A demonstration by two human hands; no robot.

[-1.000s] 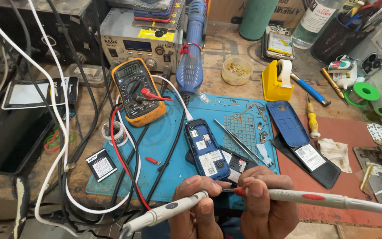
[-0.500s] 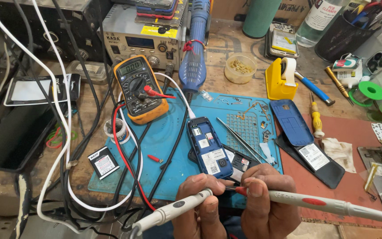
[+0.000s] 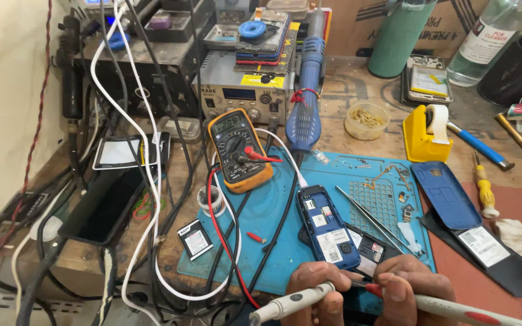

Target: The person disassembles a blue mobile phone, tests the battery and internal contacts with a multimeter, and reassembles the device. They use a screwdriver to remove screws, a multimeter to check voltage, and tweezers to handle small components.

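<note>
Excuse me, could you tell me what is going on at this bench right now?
A person sits at a cluttered repair bench with a grey probe in each hand: the left hand holds the left probe, the right hand the right probe. Both tips meet near the lower end of an opened blue phone lying on a blue work mat. A yellow multimeter lies switched on beyond it, its leads trailing down.

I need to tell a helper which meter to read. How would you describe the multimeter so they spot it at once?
Start at the blue work mat. At its upper left corner lies the multimeter, black in an orange casing, with a round dial. Unlike the grey box behind it, red and black leads plug into it.
</note>
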